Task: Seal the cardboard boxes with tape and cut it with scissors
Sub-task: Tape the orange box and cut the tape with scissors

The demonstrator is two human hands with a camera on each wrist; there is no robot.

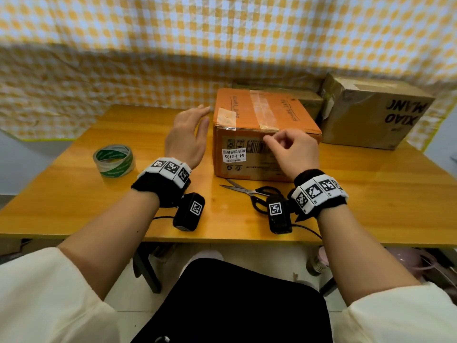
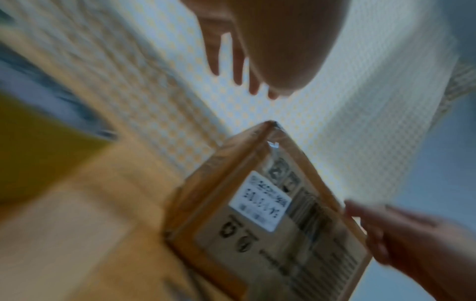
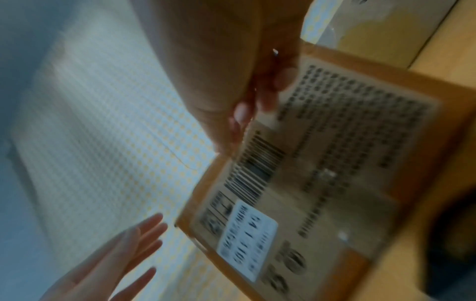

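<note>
An orange cardboard box (image 1: 249, 169) stands in the middle of the wooden table, with a clear tape strip (image 1: 262, 110) running over its closed top and down the front edge. My left hand (image 1: 191, 131) hovers beside the box's left side, fingers straight and apart, holding nothing; the left wrist view shows the same hand (image 2: 239, 61) above the box (image 2: 257, 234). My right hand (image 1: 274, 141) has curled fingers, and its thumb and forefinger pinch the tape end at the top of the box's front face (image 3: 347, 163). Scissors (image 1: 247, 191) lie shut on the table before the box. A tape roll (image 1: 114, 160) sits at the left.
Two more brown cardboard boxes (image 1: 371, 115) stand at the back right against a yellow checked cloth (image 1: 123, 70). The table's near edge (image 1: 173, 237) runs just behind my wrists. Bare tabletop lies between the roll and the orange box.
</note>
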